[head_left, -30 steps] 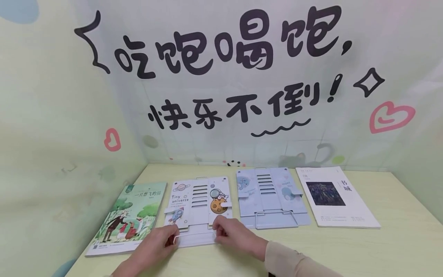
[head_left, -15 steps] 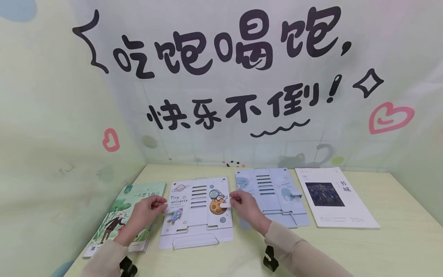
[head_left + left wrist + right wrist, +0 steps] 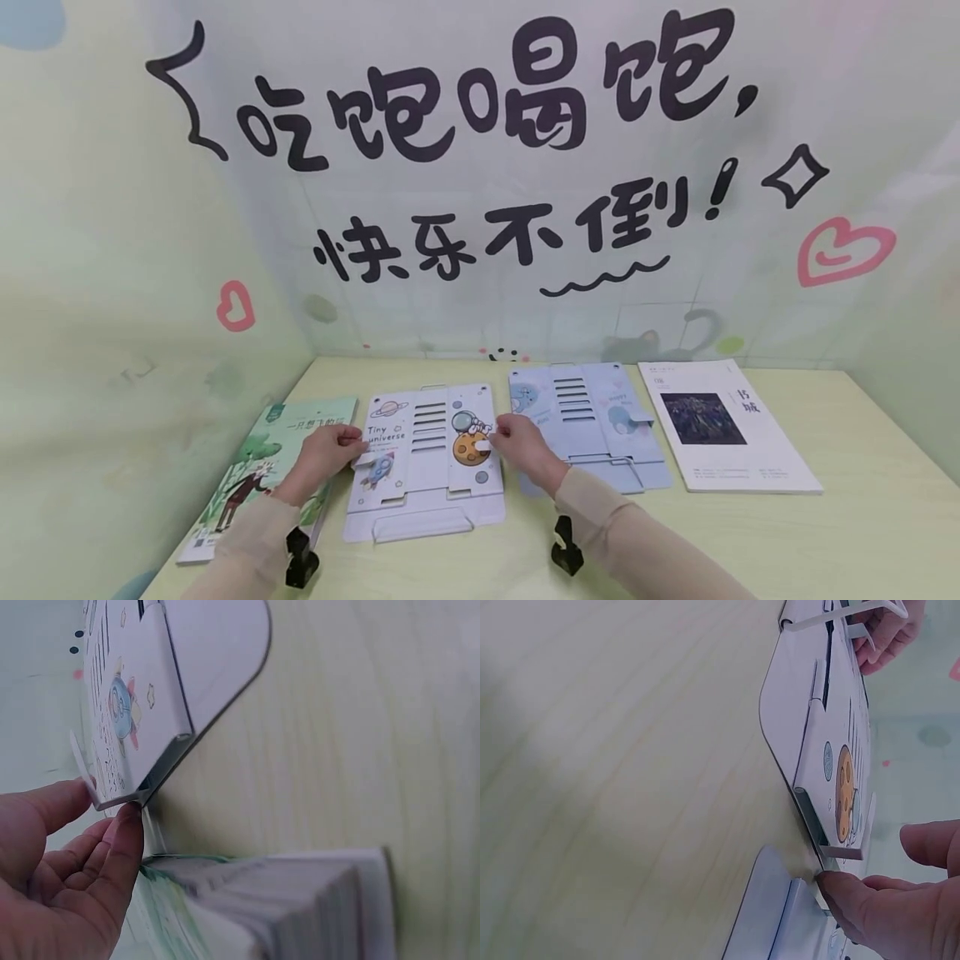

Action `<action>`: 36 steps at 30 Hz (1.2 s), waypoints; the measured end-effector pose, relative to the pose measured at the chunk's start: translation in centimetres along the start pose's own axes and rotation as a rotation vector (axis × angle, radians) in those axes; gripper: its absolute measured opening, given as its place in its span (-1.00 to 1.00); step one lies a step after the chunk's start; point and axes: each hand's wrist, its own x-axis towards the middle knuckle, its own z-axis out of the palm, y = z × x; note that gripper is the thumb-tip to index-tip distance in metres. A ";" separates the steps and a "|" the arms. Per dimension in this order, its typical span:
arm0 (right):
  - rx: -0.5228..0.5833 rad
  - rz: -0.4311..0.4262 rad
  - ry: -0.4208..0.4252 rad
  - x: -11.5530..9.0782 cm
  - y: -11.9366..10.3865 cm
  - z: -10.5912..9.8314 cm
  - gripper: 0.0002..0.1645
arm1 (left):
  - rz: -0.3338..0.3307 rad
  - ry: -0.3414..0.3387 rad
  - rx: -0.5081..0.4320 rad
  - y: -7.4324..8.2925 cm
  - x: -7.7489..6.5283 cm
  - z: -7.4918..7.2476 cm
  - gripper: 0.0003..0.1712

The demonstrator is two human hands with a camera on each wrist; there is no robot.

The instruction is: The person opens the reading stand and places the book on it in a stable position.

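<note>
A white book stand (image 3: 427, 479) printed "Tiny universe" lies nearly flat on the table, with slots down its middle and a wire bar (image 3: 423, 533) along its front. My left hand (image 3: 322, 458) pinches the left page clip (image 3: 116, 802), thumb on top and a fingertip under the edge. At the opposite side, my right hand (image 3: 525, 446) is around the right page clip (image 3: 844, 853). In the right wrist view its thumb stands apart from the clip, while a fingertip sits low by the stand's edge.
A green picture-covered book (image 3: 258, 458) lies to the left, partly under my left forearm. Close on the right is a second, blue book stand (image 3: 585, 429), and beyond it a white book (image 3: 750, 467). A printed cloth wall (image 3: 465, 325) closes the back.
Both hands have left the front wire bar and moved up and outward to the side clips. Over the last half second they have barely shifted.
</note>
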 end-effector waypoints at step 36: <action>0.207 0.072 0.150 0.2 -0.6 0.3 -0.49 | -0.051 0.110 -0.217 0.1 -0.7 0.9 -0.44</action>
